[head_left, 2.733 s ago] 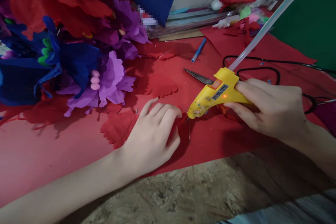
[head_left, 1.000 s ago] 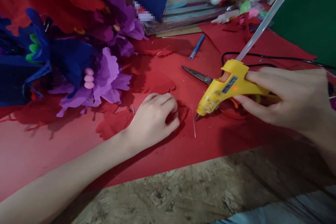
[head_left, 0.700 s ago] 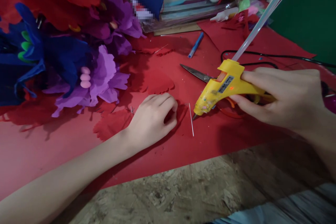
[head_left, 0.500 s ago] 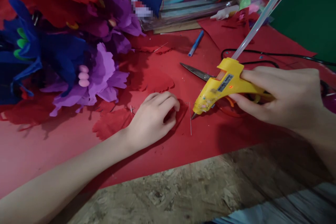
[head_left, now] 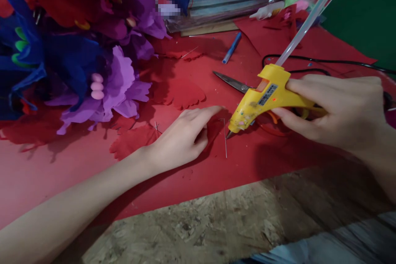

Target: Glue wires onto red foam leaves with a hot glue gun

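Note:
My right hand [head_left: 337,111] is wrapped round a yellow hot glue gun [head_left: 256,105], its orange light lit. A long clear glue stick [head_left: 312,18] pokes up out of the gun's back. The nozzle points down at a thin straight wire [head_left: 225,142] lying on the red-covered table. My left hand [head_left: 185,134] rests on a red petal piece [head_left: 215,130], index finger stretched towards the wire's upper end, thumb apart from it. The other fingers are curled and partly hidden. Behind my left wrist lies a scalloped red petal [head_left: 133,140] with a small wire [head_left: 156,127] at its tip.
Scissors [head_left: 230,81] lie behind the glue gun, a blue pen [head_left: 232,48] farther back. A black cable [head_left: 337,62] runs to the right. Large purple flowers [head_left: 117,86] and blue flowers [head_left: 68,62] fill the left. Wrapped sticks [head_left: 222,10] lie along the wall.
My left index finger has straightened from a curl and now reaches towards the wire's top. The glue gun stays beside the wire, nearly unmoved. The view has shifted slightly.

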`<state>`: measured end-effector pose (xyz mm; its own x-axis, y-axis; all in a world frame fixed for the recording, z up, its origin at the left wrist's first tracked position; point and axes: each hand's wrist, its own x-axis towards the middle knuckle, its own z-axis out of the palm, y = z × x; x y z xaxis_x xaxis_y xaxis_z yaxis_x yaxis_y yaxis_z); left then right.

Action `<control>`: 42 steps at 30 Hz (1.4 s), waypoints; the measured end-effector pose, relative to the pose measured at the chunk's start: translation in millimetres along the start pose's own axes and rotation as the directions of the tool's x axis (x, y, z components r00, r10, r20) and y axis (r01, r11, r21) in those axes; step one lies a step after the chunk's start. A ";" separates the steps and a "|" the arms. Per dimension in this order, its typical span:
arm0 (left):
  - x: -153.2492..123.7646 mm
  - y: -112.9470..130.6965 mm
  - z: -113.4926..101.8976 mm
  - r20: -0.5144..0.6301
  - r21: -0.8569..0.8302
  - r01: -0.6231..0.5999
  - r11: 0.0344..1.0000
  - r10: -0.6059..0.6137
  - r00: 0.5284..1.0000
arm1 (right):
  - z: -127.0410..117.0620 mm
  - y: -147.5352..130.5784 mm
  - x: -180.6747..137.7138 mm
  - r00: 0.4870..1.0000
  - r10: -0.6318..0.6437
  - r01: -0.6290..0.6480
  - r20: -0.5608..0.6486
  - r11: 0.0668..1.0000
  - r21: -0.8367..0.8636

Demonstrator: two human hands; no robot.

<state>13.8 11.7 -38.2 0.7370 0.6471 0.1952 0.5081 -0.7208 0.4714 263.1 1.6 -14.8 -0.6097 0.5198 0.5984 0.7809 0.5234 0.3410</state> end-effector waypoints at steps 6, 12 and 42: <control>6.4 -4.1 -1.6 0.096 -0.026 -0.032 0.999 0.035 0.995 | 1.5 0.3 -0.1 1.000 -0.009 0.009 0.009 1.000 -0.001; 5.5 -5.1 -1.5 0.075 -0.050 -0.049 0.998 0.052 0.996 | -0.5 -0.4 -1.7 0.999 0.018 -0.018 0.034 1.000 -0.002; -2.2 14.8 7.1 0.068 0.212 0.029 0.977 -0.045 0.997 | -1.2 -0.2 -6.4 0.960 0.176 -0.195 0.220 0.978 0.068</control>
<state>22.9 -2.2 -37.7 0.7423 0.6602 0.1146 0.6125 -0.7379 0.2835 267.0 -2.7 -17.8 -0.4775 0.7393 0.4747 0.8737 0.4566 0.1678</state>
